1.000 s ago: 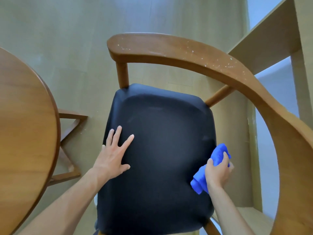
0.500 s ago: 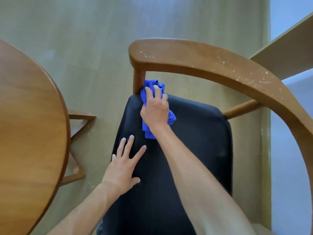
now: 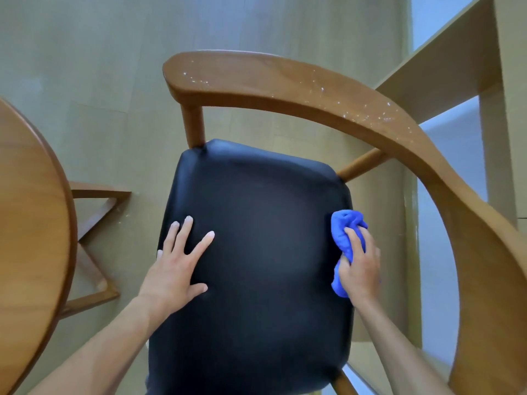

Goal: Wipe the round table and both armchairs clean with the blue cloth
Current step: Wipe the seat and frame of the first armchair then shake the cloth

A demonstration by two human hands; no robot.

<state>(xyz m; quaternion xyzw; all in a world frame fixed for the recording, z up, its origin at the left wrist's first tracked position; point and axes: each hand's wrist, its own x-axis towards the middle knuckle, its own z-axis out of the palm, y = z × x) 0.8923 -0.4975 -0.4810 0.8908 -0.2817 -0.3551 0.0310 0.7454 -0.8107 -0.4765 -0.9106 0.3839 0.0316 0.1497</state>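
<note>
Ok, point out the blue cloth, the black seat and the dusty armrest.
blue cloth (image 3: 343, 233), head view, bunched upper part above the fingers.
black seat (image 3: 256, 252), head view, middle of the cushion.
dusty armrest (image 3: 285, 81), head view, speckled top of the curved rail.

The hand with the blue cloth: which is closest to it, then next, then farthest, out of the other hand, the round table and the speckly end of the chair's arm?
From the right hand gripping the blue cloth:
1. Left hand, flat on the black seat's left side.
2. Speckled armrest end, up beyond the seat's far-left corner.
3. Round table, at the far left edge.
</note>
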